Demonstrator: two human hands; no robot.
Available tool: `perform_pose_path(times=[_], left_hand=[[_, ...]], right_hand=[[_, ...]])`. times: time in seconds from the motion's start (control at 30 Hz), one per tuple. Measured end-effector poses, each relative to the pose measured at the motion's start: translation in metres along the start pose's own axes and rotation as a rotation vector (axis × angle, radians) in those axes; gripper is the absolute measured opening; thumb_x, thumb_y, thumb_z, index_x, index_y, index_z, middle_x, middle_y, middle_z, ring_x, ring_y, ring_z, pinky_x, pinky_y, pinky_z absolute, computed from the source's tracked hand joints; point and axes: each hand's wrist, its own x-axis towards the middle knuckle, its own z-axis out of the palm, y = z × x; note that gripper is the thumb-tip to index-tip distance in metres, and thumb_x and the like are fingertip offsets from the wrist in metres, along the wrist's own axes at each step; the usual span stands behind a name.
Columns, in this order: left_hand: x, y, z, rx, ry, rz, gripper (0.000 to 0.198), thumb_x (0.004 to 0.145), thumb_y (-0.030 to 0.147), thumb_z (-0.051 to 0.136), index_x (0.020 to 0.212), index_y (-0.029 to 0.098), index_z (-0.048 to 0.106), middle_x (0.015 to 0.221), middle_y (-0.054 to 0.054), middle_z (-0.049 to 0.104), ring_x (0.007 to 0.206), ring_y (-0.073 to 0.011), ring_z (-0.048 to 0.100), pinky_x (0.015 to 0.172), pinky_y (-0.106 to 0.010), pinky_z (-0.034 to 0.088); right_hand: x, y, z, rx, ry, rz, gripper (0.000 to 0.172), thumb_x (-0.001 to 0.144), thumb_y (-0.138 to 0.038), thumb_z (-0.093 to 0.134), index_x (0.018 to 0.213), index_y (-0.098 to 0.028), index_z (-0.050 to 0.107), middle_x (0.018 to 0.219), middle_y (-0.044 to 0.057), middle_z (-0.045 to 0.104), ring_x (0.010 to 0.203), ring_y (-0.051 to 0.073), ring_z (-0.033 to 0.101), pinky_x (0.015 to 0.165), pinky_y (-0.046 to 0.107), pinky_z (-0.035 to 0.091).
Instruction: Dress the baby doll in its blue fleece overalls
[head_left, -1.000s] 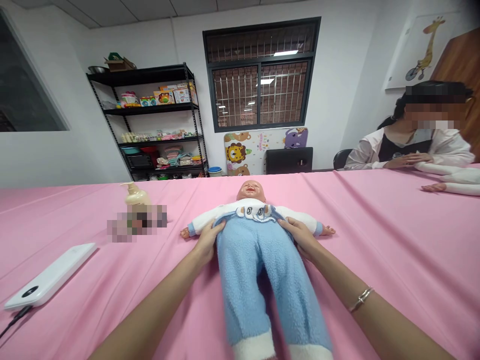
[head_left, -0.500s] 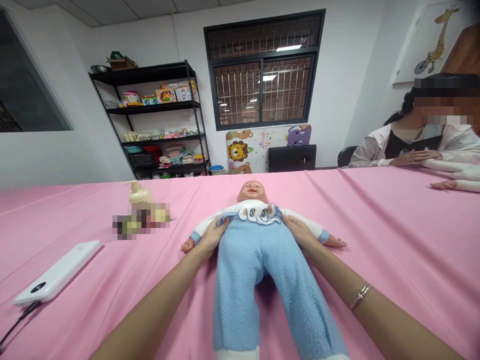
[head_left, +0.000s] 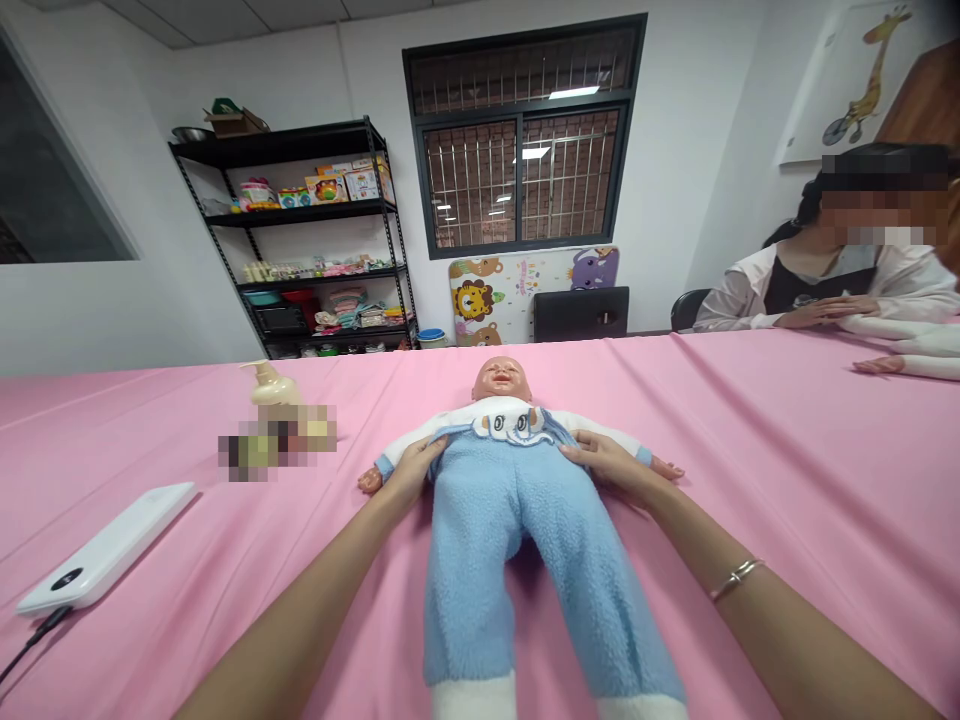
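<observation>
Pink-clothed table (head_left: pixel 750 450) across a white room, black shelf (head_left: pixel 300 240) of toys at the back wall. Far left, white power bank (head_left: pixel 105 548) lying flat with its cable (head_left: pixel 30 640) plugged in; display too small to read. Pump bottle (head_left: pixel 268 385) farther back, label blurred. At centre, doll (head_left: pixel 501 378) on its back, head away, blue fleece trousers (head_left: pixel 517 540) pulled up over both legs. Left hand (head_left: pixel 409 472) curled closed on the waistband's left edge. Right hand (head_left: pixel 611 462) laid flatter on the right edge, fingers stretched along the fabric; pinching or only pressing, cannot tell. Bracelet (head_left: pixel 736 577) on that wrist. Judged as settling the waistband at the waist; any further tug calling for an even pull on both sides. At right, another person (head_left: pixel 825 285) seated, arms on the table. No legible writing anywhere.
</observation>
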Motion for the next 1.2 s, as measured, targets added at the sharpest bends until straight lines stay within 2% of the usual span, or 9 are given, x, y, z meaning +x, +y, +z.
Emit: perform_pose_path(times=[0.07,0.17,0.3,0.5,0.63,0.77,0.9,1.07,1.2], left_hand=[[-0.001,0.000,0.000,0.002,0.013,0.000,0.037,0.073,0.037,0.060,0.103,0.016,0.062,0.108,-0.005,0.063,0.108,-0.0247,0.052,0.099,-0.037,0.034],[-0.002,0.000,0.001,0.020,0.015,-0.009,0.037,0.072,0.037,0.061,0.103,0.016,0.063,0.107,-0.006,0.063,0.108,-0.0244,0.052,0.099,-0.037,0.033],[-0.002,0.001,0.001,0.045,-0.001,0.007,0.040,0.074,0.037,0.059,0.108,0.015,0.060,0.112,-0.007,0.061,0.110,-0.0235,0.051,0.101,-0.037,0.032],[-0.003,0.003,0.001,0.103,-0.040,0.017,0.042,0.075,0.037,0.057,0.110,0.015,0.058,0.117,-0.008,0.057,0.111,-0.0230,0.050,0.101,-0.037,0.032],[-0.003,0.005,0.001,0.137,-0.049,-0.004,0.039,0.073,0.037,0.059,0.106,0.016,0.060,0.113,-0.007,0.060,0.108,-0.0233,0.052,0.098,-0.037,0.035],[-0.003,0.007,0.004,0.132,-0.057,-0.006,0.039,0.071,0.036,0.062,0.105,0.017,0.061,0.110,-0.006,0.061,0.108,-0.0238,0.050,0.096,-0.036,0.035],[-0.003,0.010,0.004,0.147,-0.041,0.063,0.038,0.072,0.035,0.060,0.104,0.016,0.058,0.110,-0.007,0.060,0.107,-0.0224,0.050,0.095,-0.035,0.035],[-0.007,0.014,0.006,0.280,0.082,0.174,0.035,0.072,0.034,0.059,0.101,0.018,0.048,0.097,-0.004,0.058,0.095,-0.0179,0.054,0.086,-0.031,0.040],[-0.014,0.020,0.017,0.499,0.176,0.338,0.039,0.073,0.028,0.059,0.107,0.020,0.044,0.104,-0.006,0.054,0.101,-0.0184,0.051,0.090,-0.032,0.038]], right_hand=[[0.000,0.001,-0.006,-0.025,-0.072,0.057,0.042,0.060,-0.048,0.069,0.085,-0.016,0.058,0.080,0.003,0.061,0.072,0.014,0.055,0.062,0.024,0.041],[0.002,0.004,-0.011,-0.070,-0.078,0.079,0.038,0.062,-0.051,0.066,0.069,-0.016,0.053,0.059,-0.004,0.049,0.054,0.008,0.041,0.052,0.021,0.030],[0.001,0.004,-0.010,-0.078,-0.015,0.036,0.039,0.064,-0.050,0.064,0.061,-0.016,0.047,0.055,-0.006,0.040,0.053,0.007,0.035,0.053,0.022,0.026],[-0.001,0.003,-0.003,0.052,-0.003,0.046,0.031,0.064,-0.045,0.066,0.066,-0.016,0.053,0.063,-0.003,0.052,0.064,0.011,0.045,0.061,0.023,0.033],[-0.002,0.001,-0.001,0.050,-0.074,0.086,0.032,0.064,-0.044,0.066,0.081,-0.016,0.062,0.085,0.003,0.062,0.082,0.017,0.053,0.072,0.027,0.040],[-0.003,-0.001,-0.005,0.029,-0.094,0.041,0.039,0.064,-0.041,0.067,0.096,-0.019,0.061,0.101,0.006,0.062,0.096,0.021,0.054,0.080,0.030,0.041],[-0.001,0.000,-0.011,0.020,-0.006,-0.003,0.043,0.059,-0.032,0.072,0.097,-0.021,0.056,0.087,0.001,0.062,0.080,0.016,0.056,0.069,0.026,0.041],[0.002,-0.004,-0.006,-0.187,0.164,-0.115,0.021,0.062,-0.034,0.064,0.070,-0.016,0.057,0.068,-0.001,0.057,0.063,0.011,0.048,0.059,0.024,0.035],[0.005,-0.005,0.001,-0.004,0.291,-0.097,0.021,0.063,-0.037,0.061,0.071,-0.019,0.055,0.062,-0.002,0.055,0.057,0.011,0.046,0.052,0.024,0.033]])
